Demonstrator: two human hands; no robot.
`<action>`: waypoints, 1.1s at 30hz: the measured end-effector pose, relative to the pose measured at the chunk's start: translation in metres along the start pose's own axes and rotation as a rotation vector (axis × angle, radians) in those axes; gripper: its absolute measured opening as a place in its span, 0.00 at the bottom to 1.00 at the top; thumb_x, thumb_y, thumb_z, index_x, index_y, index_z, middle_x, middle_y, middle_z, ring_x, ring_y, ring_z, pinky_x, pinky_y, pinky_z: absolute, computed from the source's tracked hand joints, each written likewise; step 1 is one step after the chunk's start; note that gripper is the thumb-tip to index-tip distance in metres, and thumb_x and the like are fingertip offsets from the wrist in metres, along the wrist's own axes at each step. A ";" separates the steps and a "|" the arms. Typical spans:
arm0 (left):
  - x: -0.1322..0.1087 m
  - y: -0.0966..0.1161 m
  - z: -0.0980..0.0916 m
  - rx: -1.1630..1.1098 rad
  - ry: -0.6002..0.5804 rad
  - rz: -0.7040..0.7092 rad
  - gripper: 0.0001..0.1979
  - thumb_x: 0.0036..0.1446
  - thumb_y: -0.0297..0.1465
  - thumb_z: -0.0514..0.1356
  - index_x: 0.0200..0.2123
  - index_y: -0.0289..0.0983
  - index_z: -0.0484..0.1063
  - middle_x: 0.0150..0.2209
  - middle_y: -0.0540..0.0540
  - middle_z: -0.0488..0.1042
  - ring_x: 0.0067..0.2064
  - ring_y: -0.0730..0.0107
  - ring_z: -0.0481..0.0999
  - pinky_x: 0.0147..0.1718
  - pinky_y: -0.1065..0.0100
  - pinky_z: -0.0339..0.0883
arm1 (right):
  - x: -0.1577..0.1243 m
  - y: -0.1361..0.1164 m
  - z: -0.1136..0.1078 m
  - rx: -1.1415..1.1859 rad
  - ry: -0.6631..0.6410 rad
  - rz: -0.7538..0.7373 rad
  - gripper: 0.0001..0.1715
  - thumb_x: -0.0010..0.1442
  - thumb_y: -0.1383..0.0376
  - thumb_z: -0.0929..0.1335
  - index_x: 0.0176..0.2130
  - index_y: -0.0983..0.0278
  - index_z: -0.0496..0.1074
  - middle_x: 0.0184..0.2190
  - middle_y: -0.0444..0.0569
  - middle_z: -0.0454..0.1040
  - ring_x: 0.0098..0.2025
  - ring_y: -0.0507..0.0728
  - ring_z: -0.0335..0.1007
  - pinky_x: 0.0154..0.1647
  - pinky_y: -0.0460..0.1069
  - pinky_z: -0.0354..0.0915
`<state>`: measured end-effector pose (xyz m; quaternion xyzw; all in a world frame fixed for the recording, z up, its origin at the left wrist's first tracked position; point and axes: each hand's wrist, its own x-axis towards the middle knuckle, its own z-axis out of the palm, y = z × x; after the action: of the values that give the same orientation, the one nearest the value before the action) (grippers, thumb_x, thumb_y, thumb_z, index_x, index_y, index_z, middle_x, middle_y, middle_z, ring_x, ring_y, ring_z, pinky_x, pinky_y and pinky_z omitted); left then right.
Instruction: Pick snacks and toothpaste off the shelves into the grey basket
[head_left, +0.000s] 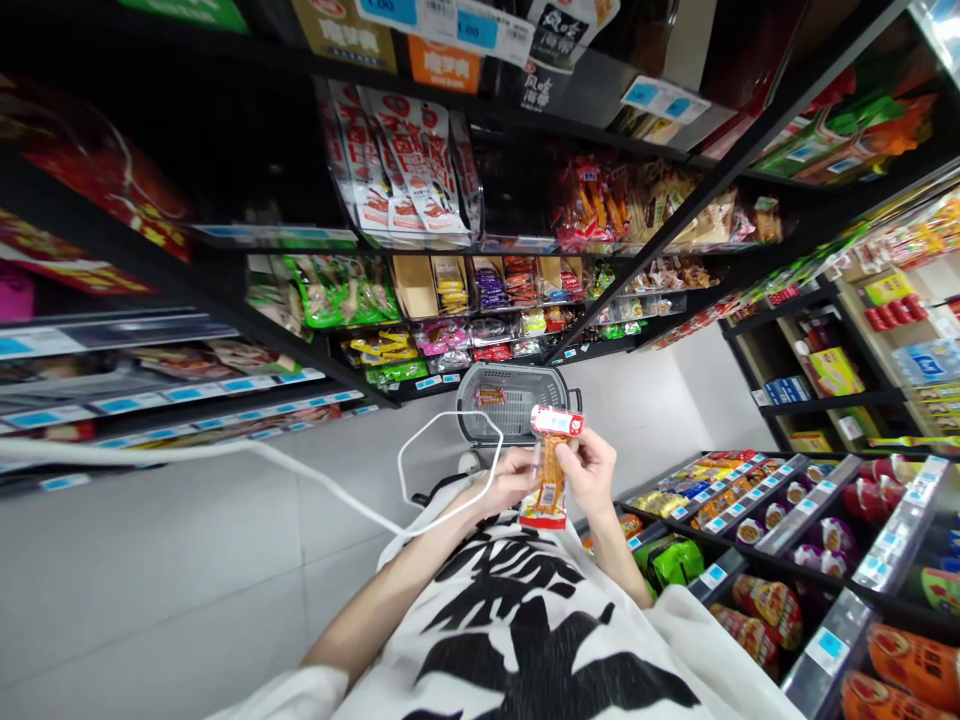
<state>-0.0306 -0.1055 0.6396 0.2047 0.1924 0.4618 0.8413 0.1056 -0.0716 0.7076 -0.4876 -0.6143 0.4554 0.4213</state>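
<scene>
Two-handed grip | left hand (pixel 514 482) clamped on snack packet (pixel 551 488) | right hand (pixel 594 470) likewise, apparently pinching top

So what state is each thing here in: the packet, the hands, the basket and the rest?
snack packet: upright, gripped from both sides, looks unopened
left hand: closed on the packet's left edge
right hand: closed on the packet's right side
basket: standing on the floor, holding one small packet
white cable: slack, looped in front of the basket
shelves: stocked
</scene>
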 end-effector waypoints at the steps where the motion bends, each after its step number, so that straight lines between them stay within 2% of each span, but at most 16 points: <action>1: -0.001 0.000 0.000 0.002 0.002 0.000 0.18 0.45 0.42 0.74 0.32 0.33 0.81 0.33 0.39 0.80 0.43 0.49 0.79 0.46 0.56 0.69 | -0.001 0.001 0.000 -0.004 0.000 0.008 0.20 0.60 0.53 0.70 0.25 0.62 0.64 0.20 0.37 0.50 0.22 0.49 0.45 0.23 0.46 0.48; 11: -0.003 0.001 0.005 0.013 0.019 0.030 0.20 0.45 0.43 0.74 0.32 0.32 0.80 0.29 0.42 0.78 0.35 0.58 0.79 0.36 0.65 0.67 | -0.003 -0.004 -0.002 0.010 0.003 -0.058 0.20 0.60 0.56 0.71 0.24 0.63 0.65 0.18 0.37 0.51 0.21 0.48 0.45 0.22 0.46 0.47; 16: -0.001 0.003 0.008 -0.011 0.017 0.053 0.19 0.46 0.41 0.74 0.34 0.32 0.80 0.29 0.43 0.78 0.33 0.63 0.77 0.35 0.67 0.66 | -0.003 -0.003 -0.005 -0.025 -0.027 -0.042 0.14 0.62 0.55 0.69 0.35 0.63 0.75 0.20 0.40 0.62 0.23 0.50 0.56 0.26 0.46 0.57; 18: -0.002 0.003 0.008 -0.023 0.045 0.049 0.20 0.44 0.41 0.75 0.35 0.32 0.79 0.30 0.43 0.78 0.34 0.62 0.78 0.36 0.67 0.67 | -0.002 0.000 -0.004 -0.022 -0.025 -0.017 0.15 0.62 0.54 0.69 0.34 0.63 0.75 0.21 0.40 0.62 0.23 0.50 0.56 0.26 0.46 0.57; 20: -0.003 0.003 0.007 -0.039 0.101 0.050 0.21 0.44 0.40 0.75 0.37 0.32 0.79 0.31 0.42 0.79 0.34 0.62 0.78 0.35 0.67 0.67 | 0.000 0.003 -0.001 0.021 0.002 0.017 0.15 0.61 0.54 0.70 0.33 0.64 0.75 0.21 0.39 0.60 0.23 0.50 0.54 0.25 0.46 0.57; 22: -0.004 0.003 0.006 -0.068 0.192 0.074 0.21 0.43 0.39 0.76 0.38 0.34 0.80 0.33 0.43 0.80 0.35 0.62 0.78 0.36 0.67 0.68 | 0.004 0.005 0.003 0.074 0.023 0.051 0.14 0.61 0.55 0.70 0.38 0.64 0.75 0.22 0.39 0.60 0.24 0.50 0.55 0.25 0.45 0.57; 25: -0.002 0.004 0.006 -0.100 0.332 0.132 0.21 0.39 0.37 0.77 0.37 0.37 0.79 0.34 0.46 0.80 0.36 0.64 0.78 0.37 0.67 0.70 | 0.011 0.009 0.010 0.091 0.000 0.086 0.18 0.61 0.57 0.71 0.49 0.63 0.74 0.24 0.38 0.62 0.25 0.50 0.58 0.28 0.45 0.60; 29: 0.007 0.009 0.004 -0.111 0.482 0.218 0.22 0.34 0.34 0.78 0.35 0.38 0.78 0.33 0.48 0.80 0.35 0.67 0.77 0.37 0.68 0.71 | 0.019 0.014 0.015 0.003 -0.026 0.075 0.20 0.62 0.58 0.71 0.52 0.62 0.72 0.29 0.41 0.69 0.28 0.51 0.64 0.31 0.46 0.65; 31: 0.013 0.011 0.000 -0.138 0.577 0.276 0.23 0.32 0.34 0.78 0.34 0.38 0.77 0.33 0.49 0.79 0.35 0.67 0.77 0.36 0.69 0.72 | 0.022 0.013 0.013 -0.090 -0.067 0.017 0.16 0.66 0.59 0.68 0.51 0.62 0.73 0.35 0.46 0.73 0.33 0.53 0.69 0.35 0.47 0.67; 33: 0.019 0.013 -0.006 -0.165 0.642 0.330 0.22 0.33 0.33 0.78 0.32 0.38 0.75 0.33 0.49 0.79 0.36 0.67 0.78 0.37 0.68 0.73 | 0.024 0.010 0.007 -0.191 -0.167 -0.054 0.14 0.70 0.59 0.64 0.49 0.61 0.74 0.44 0.51 0.74 0.43 0.56 0.72 0.45 0.49 0.69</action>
<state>-0.0334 -0.0817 0.6389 0.0090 0.3730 0.6460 0.6659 0.0966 -0.0481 0.6981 -0.4692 -0.7007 0.4222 0.3327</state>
